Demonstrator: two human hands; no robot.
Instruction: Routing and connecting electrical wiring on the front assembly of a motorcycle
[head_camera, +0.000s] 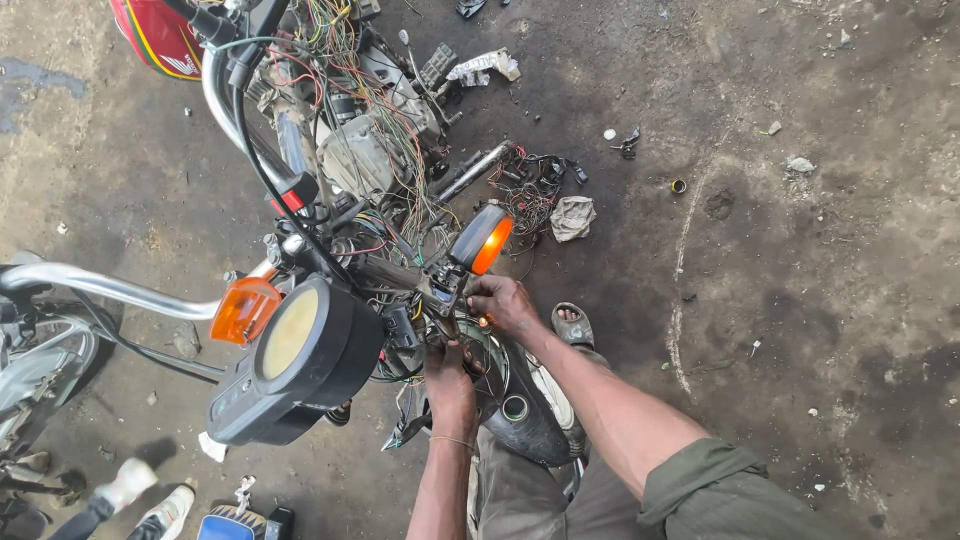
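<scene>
Head view: seemingly outdoor, oil-stained ground

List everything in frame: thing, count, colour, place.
headlight unit: 1, black housing, pale lens, lower left
turn signals: 2, orange, either side of the headlight
handlebar: 1, chrome, left
wiring loom: 1, multicolour, top centre
fuel tank: 1, red, top left
rag: 1, grey, on ground, centre
front tyre: 1, black, below hands
bystander shoes: 2, white, bottom left
sandalled foot: 1, centre
left hand: on bracket under the right signal
right hand: gripping beside the same signal
</scene>
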